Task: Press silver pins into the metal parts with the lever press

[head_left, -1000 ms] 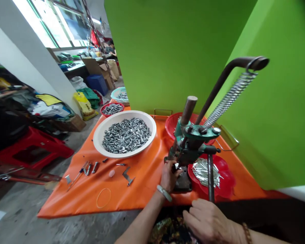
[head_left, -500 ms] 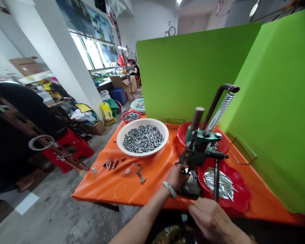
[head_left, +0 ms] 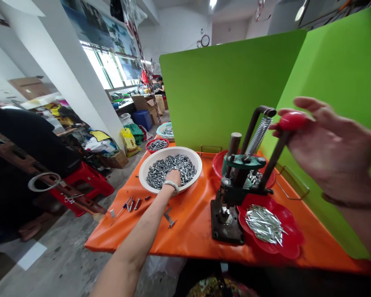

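Note:
My left hand reaches into a white bowl heaped with small grey metal sleeves. Its fingers are curled down among the pieces, their tips hidden. To the right, my right hand is raised, its palm and loosely bent fingers around the red knob of a hand press lever. The lever is tilted up. The green and black hand press stands on the orange table, with a small shiny piece at its base under the ram.
A red scalloped dish of thin metal pins sits right of the press; another red bowl stands behind. Loose metal parts and a bent bracket lie left. Green panels enclose the back and right. A person is at left.
My left hand has left the press base and gone into the white bowl. My right hand has risen from the front edge, and the lever has swung from down to up.

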Tool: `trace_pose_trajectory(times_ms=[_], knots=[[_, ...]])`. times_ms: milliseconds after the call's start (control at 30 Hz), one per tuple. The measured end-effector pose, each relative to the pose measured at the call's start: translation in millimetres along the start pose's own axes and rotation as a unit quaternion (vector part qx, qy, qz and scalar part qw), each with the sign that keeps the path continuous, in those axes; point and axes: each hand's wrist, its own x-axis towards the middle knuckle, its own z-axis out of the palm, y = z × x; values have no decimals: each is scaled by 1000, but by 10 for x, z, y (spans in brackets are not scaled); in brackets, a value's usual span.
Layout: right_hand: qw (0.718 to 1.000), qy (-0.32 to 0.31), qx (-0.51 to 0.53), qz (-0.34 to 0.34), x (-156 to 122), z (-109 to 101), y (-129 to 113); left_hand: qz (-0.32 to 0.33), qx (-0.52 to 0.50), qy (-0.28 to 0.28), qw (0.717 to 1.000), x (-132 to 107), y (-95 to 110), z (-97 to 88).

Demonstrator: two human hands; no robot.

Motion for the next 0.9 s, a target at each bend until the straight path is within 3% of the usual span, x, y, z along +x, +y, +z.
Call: trace_pose_trajectory(times_ms=[100, 200, 333, 400, 467, 533, 567, 667, 767, 833, 900], knots=[[978, 7, 206, 38, 260, 102, 259, -16, 3, -20, 1000, 59, 7, 35], [964, 35, 224, 141, 184, 8, 773, -23, -11, -26, 999, 94, -17, 28], [953, 78, 120, 269, -392, -132, 1462, -2, -49, -1, 999, 49, -50, -43], [940, 29, 74, 331, -761, -75, 1665, 18, -67, 30, 997, -56, -22, -81], [934, -58, 51, 349, -1079, 79, 1757, 48, -125, 64, 989, -236, 48, -91], [935, -124, 28, 332, -1296, 288, 1787, 87, -275, 68, 955, -482, 153, -52], [937, -140, 7, 321, -1364, 393, 1798, 98, -362, 42, 926, -621, 212, -16], [939, -128, -68, 312, -1466, 647, 1874, 85, -575, -81, 810, -1031, 384, 126], [937, -133, -81, 314, -1505, 758, 1983, 62, -662, -148, 732, -1329, 500, 231], [927, -184, -66, 319, -1487, 743, 2018, 52, -688, -181, 701, -1443, 537, 256], [931, -181, -55, 311, -1392, 657, 2001, 45, -703, -203, 680, -1505, 551, 260]])
